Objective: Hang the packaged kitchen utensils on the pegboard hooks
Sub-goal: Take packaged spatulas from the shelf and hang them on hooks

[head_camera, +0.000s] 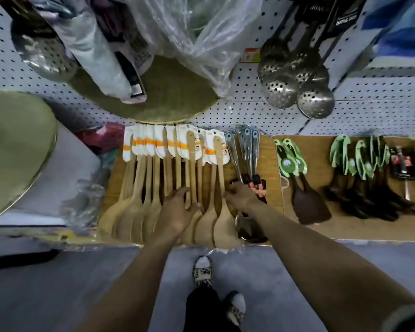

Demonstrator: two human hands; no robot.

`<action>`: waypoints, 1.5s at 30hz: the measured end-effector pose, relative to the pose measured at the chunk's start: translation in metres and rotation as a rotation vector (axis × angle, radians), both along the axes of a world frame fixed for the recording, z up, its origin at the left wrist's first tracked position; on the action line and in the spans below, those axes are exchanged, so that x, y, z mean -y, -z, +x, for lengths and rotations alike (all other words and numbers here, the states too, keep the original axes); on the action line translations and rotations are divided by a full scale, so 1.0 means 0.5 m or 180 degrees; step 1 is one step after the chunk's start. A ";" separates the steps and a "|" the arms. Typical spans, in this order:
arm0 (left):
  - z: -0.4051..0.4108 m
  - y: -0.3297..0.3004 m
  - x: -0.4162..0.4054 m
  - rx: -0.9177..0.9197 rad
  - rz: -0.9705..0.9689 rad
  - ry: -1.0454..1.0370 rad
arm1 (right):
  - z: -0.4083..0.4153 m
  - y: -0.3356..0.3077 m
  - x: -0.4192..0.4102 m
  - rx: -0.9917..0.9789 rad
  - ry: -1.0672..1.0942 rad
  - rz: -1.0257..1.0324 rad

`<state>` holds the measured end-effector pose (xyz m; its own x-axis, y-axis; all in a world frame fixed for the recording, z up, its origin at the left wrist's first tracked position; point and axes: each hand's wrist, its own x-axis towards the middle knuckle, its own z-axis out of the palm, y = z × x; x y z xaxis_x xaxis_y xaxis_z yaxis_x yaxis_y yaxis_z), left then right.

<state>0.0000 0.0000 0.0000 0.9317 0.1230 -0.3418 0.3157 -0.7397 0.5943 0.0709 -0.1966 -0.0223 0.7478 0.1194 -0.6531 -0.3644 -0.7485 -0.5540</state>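
Wooden spatulas (pixel 168 183) hang in a tight row on the pegboard (pixel 249 111), each w/ a white card header w/ orange band at the top, blades down. Just right of them hang a few steel-handled utensils (pixel 247 152) w/ black/red grips low down.

Left hand (pixel 177 209) lies flat-ish on the spatula row at mid-handle, fingers (pixel 189 204) spread and nearly straight, pressing/steadying rather than gripping. Right hand (pixel 242 195) sits at the red/black grips of the steel utensils, fingers curled in; looks like it holds one grip, but the hand hides the contact so can't tell for sure.

Handling, as a guess: spatulas are light, stiff, not fragile; dry wood shouldn't slip. The card header is the weak bit and may tear at the hang hole, so take hold on the handle just below the card and guide the hole onto the hook. Row swings freely, neighbours knock together, so one hand steadying makes sense. Steel ones are prob. heavier and smoother on the shaft; the rubbery-looking grip is the better hold.

Containers: clear plastic bags (pixel 201 27) hang above, holding goods too blurred to name. A steel pot-like vessel (pixel 249 231) sits below the right hand; contents hidden. Perforated steel skimmers (pixel 297 92) hang upper right, green-carded dark spatulas (pixel 295 168) further right.
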 end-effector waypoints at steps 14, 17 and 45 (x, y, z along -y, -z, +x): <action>-0.035 0.032 -0.014 -0.0151 -0.0205 -0.0230 | 0.036 0.050 -0.065 -0.0219 0.1265 0.0261; -0.014 0.021 0.008 -0.0174 -0.0368 -0.0380 | 0.024 0.009 -0.035 -0.0272 0.1930 0.0946; 0.194 0.070 0.150 -0.1071 -0.0029 -0.0439 | -0.077 -0.107 0.122 -0.0508 0.2326 0.1714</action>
